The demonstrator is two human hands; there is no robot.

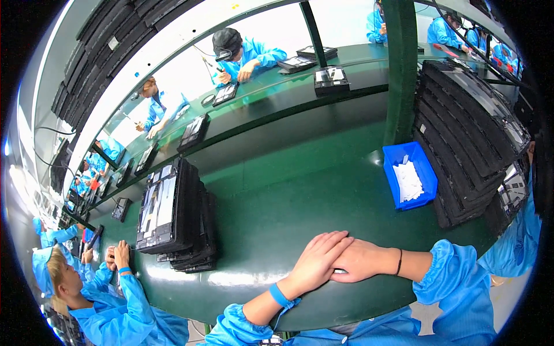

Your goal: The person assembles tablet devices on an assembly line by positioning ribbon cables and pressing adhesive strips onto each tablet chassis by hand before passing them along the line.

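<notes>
My left hand (314, 260) lies over my right hand (365, 260) at the near edge of the green table (277, 199). The left fingers are stretched out across the right hand, and a blue strap (281, 294) circles that wrist. My right hand's fingers are mostly hidden underneath. No object shows in either hand. Left of my hands stands a stack of black trays (195, 222), with silvery and white flat parts in the top one (158, 203). To the right, a blue bin (426, 164) holds small white pieces (408, 181).
A tall stack of black trays (461, 150) rises at the right, beside a green post (398, 75). Beyond a raised rail, co-workers (248, 55) handle trays along a bench. Another person (109, 294) sits close on my left. More trays (104, 52) are piled at upper left.
</notes>
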